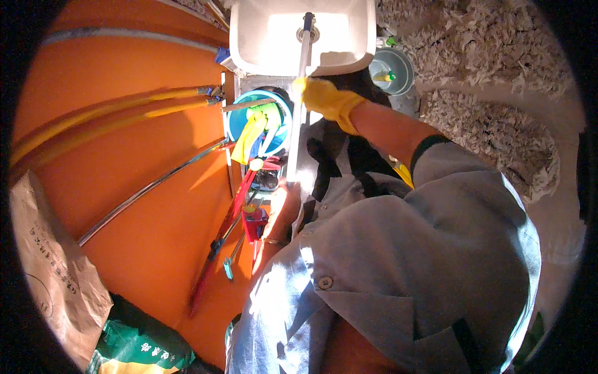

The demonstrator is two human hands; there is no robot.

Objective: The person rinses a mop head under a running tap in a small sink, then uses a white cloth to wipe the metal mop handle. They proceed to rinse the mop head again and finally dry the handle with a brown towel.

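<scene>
A pale, straight pole (295,135) runs from close to my body up over the white sink basin (240,42). Its dark tip (308,22) lies above the sink's drain (315,34). My right hand (327,99), in a yellow glove, grips the pole just short of the basin's near rim. At the near end of the pole is my left hand (283,203), which looks bare and closed around it; glare and the shirt hide part of its fingers. Left of the pole stands a blue bucket (237,122) holding bright green and yellow cloths or gloves (256,131).
Yellow poles (154,100) and a metal pole (154,184) lean along an orange wall (126,149). Red-handled tools (240,201) stand below the bucket. A grey bucket (406,75) sits right of the sink, near shaggy mop-like material (490,131). Sacks (60,262) lie lower left.
</scene>
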